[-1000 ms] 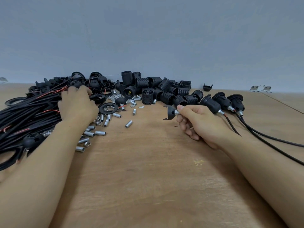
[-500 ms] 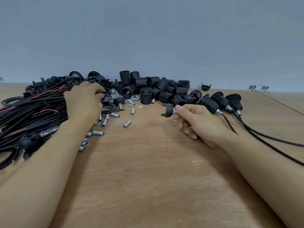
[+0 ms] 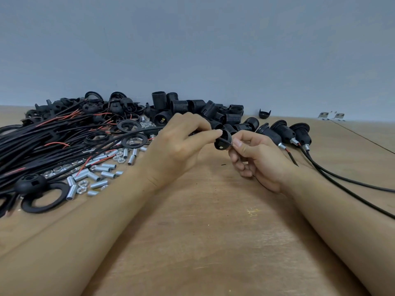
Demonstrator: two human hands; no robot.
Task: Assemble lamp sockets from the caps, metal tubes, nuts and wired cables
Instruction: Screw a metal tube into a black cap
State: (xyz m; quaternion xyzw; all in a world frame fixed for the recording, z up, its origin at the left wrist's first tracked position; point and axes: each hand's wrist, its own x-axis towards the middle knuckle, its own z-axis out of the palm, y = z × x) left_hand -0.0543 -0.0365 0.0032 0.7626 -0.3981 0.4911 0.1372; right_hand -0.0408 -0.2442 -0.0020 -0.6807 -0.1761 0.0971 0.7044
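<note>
matt black plastic cap [image 3: 223, 139] — shiny metal tubes [image 3: 102, 168], wood table [image 3: 203, 242]

Both forearms bare to the frame edge, no sleeves, no watch or bands. Left hand [image 3: 175, 144] & right hand [image 3: 259, 161] ungloved, no rings visible. Nails short, unpainted on the fingers that show.

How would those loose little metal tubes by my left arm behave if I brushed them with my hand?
The metal tubes are smooth, shiny cylinders lying on their sides on the flat wooden table, so they would probably roll and scatter. They look small and rigid, so likely light, and perhaps slippery to pinch. The hex nuts among them should mostly slide instead.
</note>
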